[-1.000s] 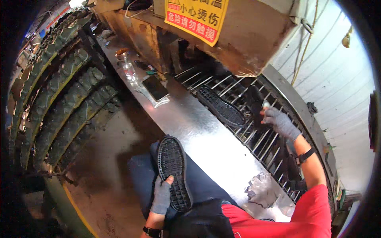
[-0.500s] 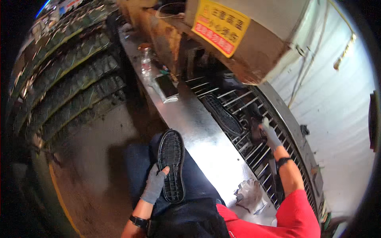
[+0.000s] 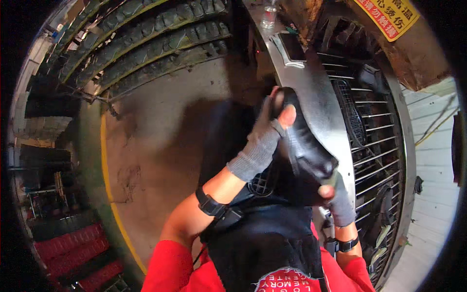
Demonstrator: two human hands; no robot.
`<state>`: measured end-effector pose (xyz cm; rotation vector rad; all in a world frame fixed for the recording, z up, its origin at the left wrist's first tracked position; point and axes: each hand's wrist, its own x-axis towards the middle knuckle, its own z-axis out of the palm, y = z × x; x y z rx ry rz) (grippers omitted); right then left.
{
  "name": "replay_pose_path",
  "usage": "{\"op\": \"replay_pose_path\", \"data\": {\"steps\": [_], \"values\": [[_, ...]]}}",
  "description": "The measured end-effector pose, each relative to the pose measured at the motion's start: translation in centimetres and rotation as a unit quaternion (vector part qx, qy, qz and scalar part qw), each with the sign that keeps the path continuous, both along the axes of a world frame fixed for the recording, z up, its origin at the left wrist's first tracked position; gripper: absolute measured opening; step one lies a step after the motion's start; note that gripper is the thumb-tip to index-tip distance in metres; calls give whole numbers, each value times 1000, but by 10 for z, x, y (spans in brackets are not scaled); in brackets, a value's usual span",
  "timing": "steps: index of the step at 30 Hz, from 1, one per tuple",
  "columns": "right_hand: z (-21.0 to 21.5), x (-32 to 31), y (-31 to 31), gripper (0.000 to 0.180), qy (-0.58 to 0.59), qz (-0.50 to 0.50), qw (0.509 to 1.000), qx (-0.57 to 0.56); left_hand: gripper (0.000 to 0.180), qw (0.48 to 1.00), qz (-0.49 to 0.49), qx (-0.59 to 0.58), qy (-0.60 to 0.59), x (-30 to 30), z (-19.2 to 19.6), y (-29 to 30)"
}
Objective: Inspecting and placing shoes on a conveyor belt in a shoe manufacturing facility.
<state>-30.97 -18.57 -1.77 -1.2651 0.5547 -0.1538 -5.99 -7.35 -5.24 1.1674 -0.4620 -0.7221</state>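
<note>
Beside the bench (image 3: 318, 92), a black shoe (image 3: 307, 141) is being gripped, one end by the left hand (image 3: 269, 127), the other by the right hand (image 3: 337, 200)!

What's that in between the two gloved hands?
A shiny black shoe lies between the left hand and the right hand; the head view shows it.

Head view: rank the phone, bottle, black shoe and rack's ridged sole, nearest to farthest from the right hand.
1. Black shoe: by the right hand, ahead-left.
2. Ridged sole: on the rack, ahead.
3. Phone: farther ahead, left.
4. Bottle: beyond the phone.
</note>
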Motion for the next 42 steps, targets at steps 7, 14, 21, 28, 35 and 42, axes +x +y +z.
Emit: {"op": "replay_pose_path", "data": {"steps": [7, 14, 21, 28, 35, 42], "values": [[-17, 60, 37, 64, -11, 56, 951, 302, 102, 945, -55, -147, 286, 3, 9, 48], [-42, 81, 28, 84, -74, 5, 919, 388, 93, 996, -11, -29, 83, -7, 50, 30], [5, 72, 15, 127, -124, 160, 852, 483, 71, 930, -45, 225, -287, 86, -73, -1], [12, 37, -28, 87, -44, -132, 942, 304, 51, 969, -75, 161, -172, 74, -5, -2], [0, 52, -21, 85, -19, -121, 960, 254, 66, 941, -219, -155, 207, 75, 13, 40], [15, 80, 9, 97, -36, -19, 941, 335, 80, 961, -140, -188, 147, 80, 52, 48]]}}
